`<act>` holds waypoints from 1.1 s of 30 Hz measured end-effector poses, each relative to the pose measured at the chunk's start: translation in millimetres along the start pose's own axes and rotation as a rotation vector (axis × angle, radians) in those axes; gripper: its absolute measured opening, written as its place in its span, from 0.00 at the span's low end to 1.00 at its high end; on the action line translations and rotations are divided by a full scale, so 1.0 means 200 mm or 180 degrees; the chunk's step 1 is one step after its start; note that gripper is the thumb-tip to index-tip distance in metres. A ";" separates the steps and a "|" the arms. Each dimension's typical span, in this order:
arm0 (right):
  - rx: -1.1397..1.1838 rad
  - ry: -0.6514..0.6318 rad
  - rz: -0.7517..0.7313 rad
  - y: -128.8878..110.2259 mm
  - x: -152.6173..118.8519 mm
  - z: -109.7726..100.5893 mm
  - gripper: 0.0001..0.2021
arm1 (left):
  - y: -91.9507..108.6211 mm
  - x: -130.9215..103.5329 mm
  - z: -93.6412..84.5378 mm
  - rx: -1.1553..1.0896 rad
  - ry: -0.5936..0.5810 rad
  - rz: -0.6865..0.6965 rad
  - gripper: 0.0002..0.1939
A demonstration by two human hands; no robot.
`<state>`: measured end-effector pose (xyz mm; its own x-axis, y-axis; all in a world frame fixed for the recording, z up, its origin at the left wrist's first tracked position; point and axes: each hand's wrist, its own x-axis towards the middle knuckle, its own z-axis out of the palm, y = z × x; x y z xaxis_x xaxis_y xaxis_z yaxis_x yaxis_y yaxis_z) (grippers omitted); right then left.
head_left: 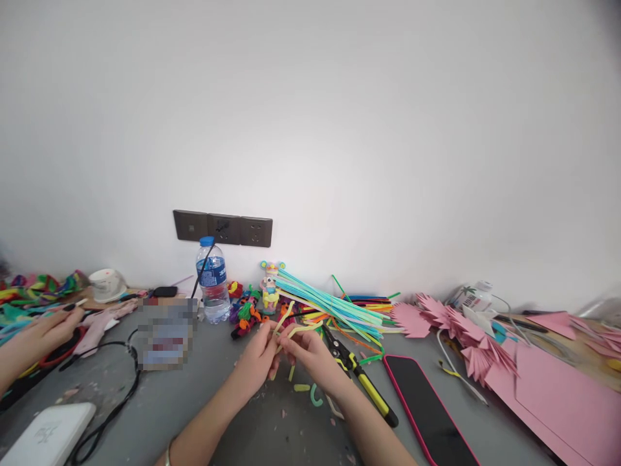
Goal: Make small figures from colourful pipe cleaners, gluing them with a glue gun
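Observation:
Over the middle of the grey table, my left hand (255, 355) and my right hand (314, 357) meet with fingertips pinched together. Between them they grip a bent pale yellow pipe cleaner (305, 327), its ends sticking up and out; the middle is hidden by my fingers. Just below my hands lie a short yellow piece (301, 388) and a curled mint-green piece (315, 397). Pliers with yellow and black handles (371, 390) rest beside my right wrist. Behind my hands is a bundle of turquoise pipe cleaners (334, 303), next to a small colourful figurine (270, 290).
A water bottle (212, 285) stands near the wall socket, beside multicoloured fuzzy bits (246, 315). To the right are a phone (429, 408) and pink paper (557, 395). On the left, another person's hand (51, 331), a black cable (133, 372) and a white box (51, 433).

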<state>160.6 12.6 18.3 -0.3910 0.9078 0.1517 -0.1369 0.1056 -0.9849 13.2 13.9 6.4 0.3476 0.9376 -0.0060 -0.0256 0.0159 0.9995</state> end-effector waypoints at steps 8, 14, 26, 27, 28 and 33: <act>0.0982 0.0701 0.0021 -0.04 0.02 -0.13 0.19 | 0.02 -0.03 -0.01 0.0687 0.0080 0.0082 0.24; 0.1100 0.0811 0.0083 -0.04 0.02 -0.12 0.19 | 0.05 -0.04 0.01 0.1500 0.0225 0.0923 0.11; 0.1170 0.0421 0.0245 -0.04 0.00 -0.06 0.18 | 0.11 -0.05 0.04 0.0335 0.0206 0.0638 0.10; 0.1256 0.0351 0.0271 -0.04 0.00 -0.05 0.18 | 0.12 -0.05 0.04 0.0265 0.0181 0.0628 0.10; 0.1332 0.0284 0.0297 -0.05 -0.01 -0.05 0.18 | 0.12 -0.05 0.04 0.0211 0.0160 0.0619 0.11; 0.1553 0.0008 0.0429 -0.07 -0.02 -0.07 0.17 | 0.14 -0.07 0.02 0.0280 -0.0026 0.0611 0.13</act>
<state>177.6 12.6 30.4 -0.4324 0.9014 0.0251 -0.4950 -0.2139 -0.8422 11.1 -0.1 34.8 0.3517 0.9177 0.1848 -0.0103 -0.1936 0.9810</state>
